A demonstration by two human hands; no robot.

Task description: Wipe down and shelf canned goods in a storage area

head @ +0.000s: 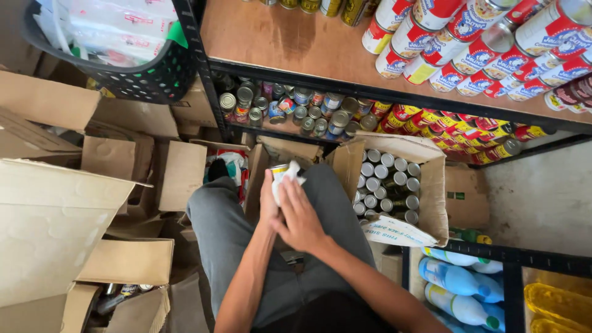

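- A black perforated plastic basket sits at the upper left, holding white plastic packets with red print.
- Below it, several opened brown cardboard boxes lie crowded on the floor, flaps spread.
- The person's grey-trousered legs are in the middle of the view, bent, with the boxes on either side.
- The left hand is closed around a small round metal tin with a pale label, held above the lap; its fingers are mostly hidden behind the tin and the other hand.
- The right hand lies against the same tin from the right, fingers loosely curled, pressing a crumpled white cloth to the tin's side and top.
- Just right of the hands stands an open brown cardboard carton packed with upright silver-topped tins in rows; one flap hangs down at the front.
- Behind, a dark metal shelf with a wooden board carries stacked red, white and blue labelled tins lying on their sides at the upper right; the shelf below holds mixed small tins and red and yellow ones.
- At the lower right, light blue plastic bottles lie in a rack beside yellow bottles.
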